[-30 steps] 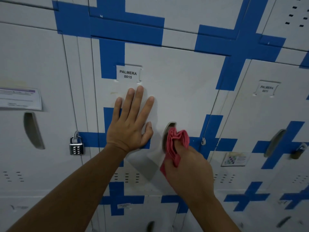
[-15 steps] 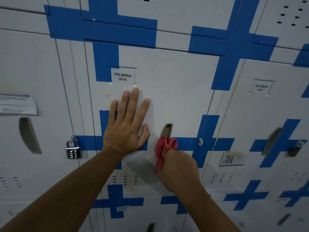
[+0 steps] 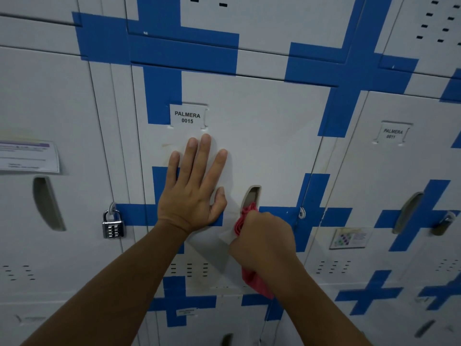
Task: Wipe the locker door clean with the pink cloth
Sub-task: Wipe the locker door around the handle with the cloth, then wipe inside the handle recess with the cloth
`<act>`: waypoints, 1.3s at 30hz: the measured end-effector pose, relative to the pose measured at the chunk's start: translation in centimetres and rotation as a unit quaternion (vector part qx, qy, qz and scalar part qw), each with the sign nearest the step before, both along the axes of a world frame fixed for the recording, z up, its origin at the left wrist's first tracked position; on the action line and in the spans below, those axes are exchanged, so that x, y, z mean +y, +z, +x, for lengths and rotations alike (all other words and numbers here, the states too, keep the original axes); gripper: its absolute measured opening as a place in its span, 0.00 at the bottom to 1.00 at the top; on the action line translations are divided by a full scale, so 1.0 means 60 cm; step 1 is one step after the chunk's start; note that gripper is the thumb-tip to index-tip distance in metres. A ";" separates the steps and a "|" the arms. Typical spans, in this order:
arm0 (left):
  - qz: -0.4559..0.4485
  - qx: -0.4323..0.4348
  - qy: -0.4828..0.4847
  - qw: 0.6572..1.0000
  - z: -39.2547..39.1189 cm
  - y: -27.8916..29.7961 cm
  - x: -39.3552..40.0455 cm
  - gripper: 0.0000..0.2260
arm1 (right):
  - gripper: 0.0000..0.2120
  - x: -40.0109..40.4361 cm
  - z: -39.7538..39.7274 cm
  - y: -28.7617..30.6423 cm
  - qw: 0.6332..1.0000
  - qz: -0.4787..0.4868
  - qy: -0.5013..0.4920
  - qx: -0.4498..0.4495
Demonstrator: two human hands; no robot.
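Observation:
A white locker door (image 3: 269, 136) with blue tape bands and a label reading PALMERA 0015 (image 3: 187, 117) fills the middle of the head view. My left hand (image 3: 193, 188) lies flat on it with fingers spread, just below the label. My right hand (image 3: 262, 239) is closed around the pink cloth (image 3: 255, 283) and presses it against the door just under the recessed handle (image 3: 251, 196). A bit of cloth shows above the fist and a tail hangs below the wrist.
A combination padlock (image 3: 112, 224) hangs on the hasp left of the door. The left neighbour door carries a paper notice (image 3: 28, 156). The right neighbour, labelled PALMERA 0011 (image 3: 393, 134), has a handle recess and a dark lock (image 3: 442, 224). More lockers sit above and below.
My right hand with the cloth has slid down from the handle recess to just under it. The left hand stays flat on the door.

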State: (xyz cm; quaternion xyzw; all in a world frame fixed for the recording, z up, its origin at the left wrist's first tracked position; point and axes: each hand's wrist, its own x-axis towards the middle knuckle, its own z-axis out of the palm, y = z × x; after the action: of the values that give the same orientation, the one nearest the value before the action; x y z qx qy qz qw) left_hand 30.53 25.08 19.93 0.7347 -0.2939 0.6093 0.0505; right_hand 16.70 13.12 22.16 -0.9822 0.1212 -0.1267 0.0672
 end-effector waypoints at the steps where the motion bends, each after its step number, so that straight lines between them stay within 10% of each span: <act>1: 0.000 -0.001 0.001 1.000 -0.001 -0.001 0.000 0.33 | 0.10 -0.007 -0.005 -0.002 1.000 0.019 -0.002 0.012; 15: -0.005 -0.002 -0.001 1.000 0.000 -0.003 -0.002 0.33 | 0.06 -0.029 -0.049 -0.042 0.979 0.048 0.088 -0.177; 39: -0.001 0.001 -0.008 1.000 0.002 -0.005 -0.002 0.33 | 0.12 -0.018 0.001 -0.004 0.993 0.091 0.015 0.069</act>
State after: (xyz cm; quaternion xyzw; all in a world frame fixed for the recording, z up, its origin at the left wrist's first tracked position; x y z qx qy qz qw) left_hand 30.66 24.99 19.61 0.7327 -0.2993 0.6085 0.0567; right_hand 16.77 12.04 21.94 -0.9801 0.1217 -0.0464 0.1498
